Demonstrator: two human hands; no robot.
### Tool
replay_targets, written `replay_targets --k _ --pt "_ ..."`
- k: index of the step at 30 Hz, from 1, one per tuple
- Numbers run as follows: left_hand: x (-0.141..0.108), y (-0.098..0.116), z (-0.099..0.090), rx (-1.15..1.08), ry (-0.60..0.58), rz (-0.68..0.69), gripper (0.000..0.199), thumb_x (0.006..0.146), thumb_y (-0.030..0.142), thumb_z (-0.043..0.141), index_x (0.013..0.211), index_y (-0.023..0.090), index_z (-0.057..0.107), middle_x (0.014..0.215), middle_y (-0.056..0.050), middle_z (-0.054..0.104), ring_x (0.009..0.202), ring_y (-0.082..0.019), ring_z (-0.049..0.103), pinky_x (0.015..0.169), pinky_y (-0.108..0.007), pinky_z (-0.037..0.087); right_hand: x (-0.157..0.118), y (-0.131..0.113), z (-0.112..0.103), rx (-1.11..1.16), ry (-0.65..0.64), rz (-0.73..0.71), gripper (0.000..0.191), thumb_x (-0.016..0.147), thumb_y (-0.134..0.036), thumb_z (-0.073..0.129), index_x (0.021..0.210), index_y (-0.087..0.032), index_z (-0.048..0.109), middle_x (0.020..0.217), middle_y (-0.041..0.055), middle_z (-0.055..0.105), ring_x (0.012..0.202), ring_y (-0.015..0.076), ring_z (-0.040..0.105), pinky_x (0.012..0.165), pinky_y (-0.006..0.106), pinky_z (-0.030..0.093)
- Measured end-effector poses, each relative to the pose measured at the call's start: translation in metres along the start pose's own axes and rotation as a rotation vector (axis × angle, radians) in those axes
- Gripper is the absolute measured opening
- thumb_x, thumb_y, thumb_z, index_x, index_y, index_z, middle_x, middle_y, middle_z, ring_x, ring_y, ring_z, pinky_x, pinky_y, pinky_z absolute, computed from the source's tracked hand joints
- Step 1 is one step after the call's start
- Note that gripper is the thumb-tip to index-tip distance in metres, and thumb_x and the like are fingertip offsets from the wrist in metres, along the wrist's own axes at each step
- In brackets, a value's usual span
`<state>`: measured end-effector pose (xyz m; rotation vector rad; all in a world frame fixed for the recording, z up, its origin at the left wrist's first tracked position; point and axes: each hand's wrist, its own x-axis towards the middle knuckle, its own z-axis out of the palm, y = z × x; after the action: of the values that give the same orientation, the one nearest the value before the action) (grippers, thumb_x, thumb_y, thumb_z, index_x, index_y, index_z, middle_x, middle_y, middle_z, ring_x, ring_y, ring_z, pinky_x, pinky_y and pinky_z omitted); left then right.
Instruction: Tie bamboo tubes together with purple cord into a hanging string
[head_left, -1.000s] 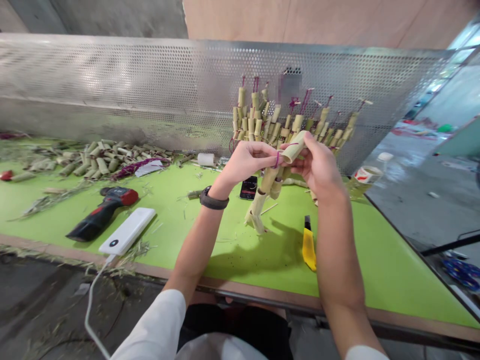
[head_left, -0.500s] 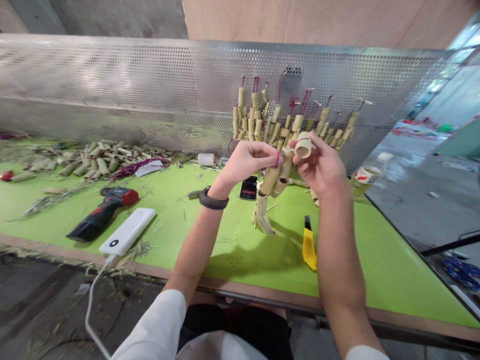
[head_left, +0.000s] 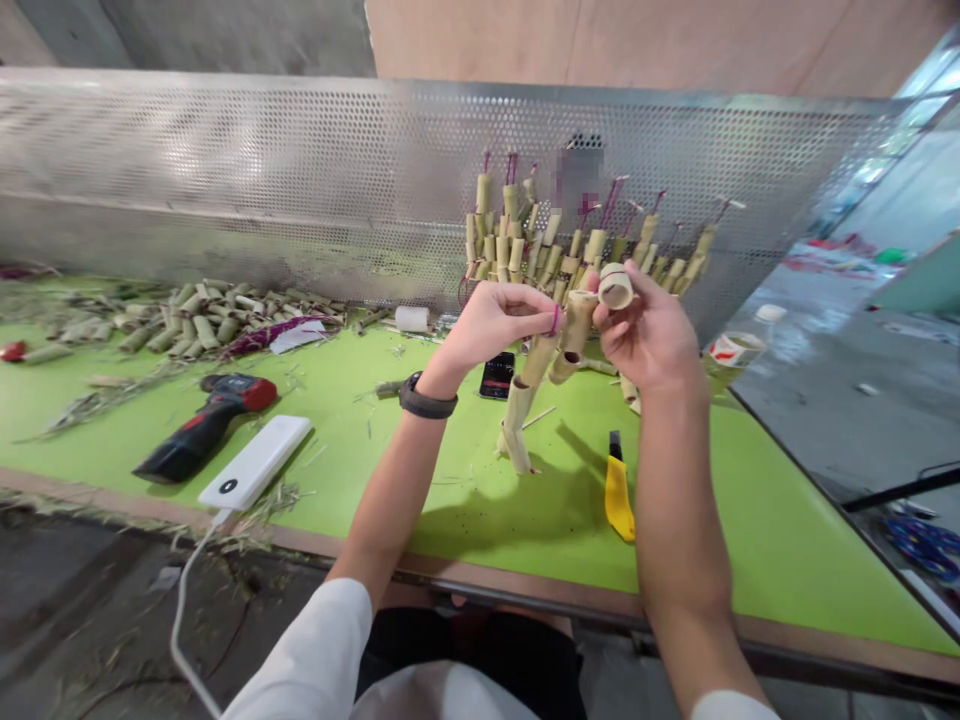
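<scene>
My left hand (head_left: 504,320) pinches a purple cord (head_left: 555,320) between thumb and fingertips, at the top of a string of bamboo pieces (head_left: 538,360) that hangs above the green table. A short, wide bamboo ring (head_left: 616,287) with a dark line round it is between the thumb and fingers of my right hand (head_left: 646,325). Just left of that ring, another bamboo tube (head_left: 579,318) stands upright in the hanging string. Behind my hands, many bamboo tubes threaded on purple cords (head_left: 517,245) rest against the perforated metal screen.
A pile of bamboo pieces (head_left: 199,320), a cordless drill (head_left: 210,425) and a white power bank (head_left: 256,462) lie at the left. A phone (head_left: 497,376) is behind the hanging pieces. A yellow-handled knife (head_left: 619,500) lies near my right forearm, and a bottle (head_left: 733,350) stands at right.
My right hand has shifted slightly right with the ring, which has turned. The hanging bamboo pieces have swung, their lower end moving left. My left hand has stayed in place.
</scene>
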<state>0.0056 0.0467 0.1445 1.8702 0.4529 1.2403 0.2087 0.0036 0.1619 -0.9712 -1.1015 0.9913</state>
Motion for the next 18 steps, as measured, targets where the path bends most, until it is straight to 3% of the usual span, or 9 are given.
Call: replay_targets --k 6,12,18 --pt "0.000 -0.003 0.000 -0.024 0.012 -0.001 0.014 0.081 0.029 0.084 0.083 0.016 0.081 0.083 -0.006 0.078 0.081 -0.017 0.073 0.078 -0.030 0.059 -0.009 0.001 0.005 -0.108 0.002 -0.128 0.050 0.089 -0.071 0.070 0.118 -0.030 0.069 0.097 0.0042 0.083 0.073 0.0225 0.080 0.043 0.026 0.057" --pt "0.001 -0.005 0.000 -0.044 0.058 0.001 0.016 0.080 0.031 0.086 0.086 0.016 0.082 0.085 -0.006 0.079 0.083 -0.018 0.075 0.081 -0.032 0.061 -0.021 -0.003 0.003 -0.201 -0.002 -0.218 0.053 0.085 -0.066 0.078 0.128 -0.037 0.065 0.108 0.0023 0.083 0.081 0.0230 0.080 0.048 0.026 0.055" --pt "0.001 -0.006 0.000 -0.041 0.066 0.014 0.014 0.081 0.031 0.085 0.084 0.017 0.083 0.087 -0.006 0.080 0.085 -0.018 0.075 0.083 -0.032 0.062 -0.024 -0.004 0.007 -0.268 0.015 -0.268 0.046 0.084 -0.059 0.082 0.122 -0.036 0.069 0.108 0.0020 0.082 0.082 0.0220 0.078 0.053 0.028 0.060"
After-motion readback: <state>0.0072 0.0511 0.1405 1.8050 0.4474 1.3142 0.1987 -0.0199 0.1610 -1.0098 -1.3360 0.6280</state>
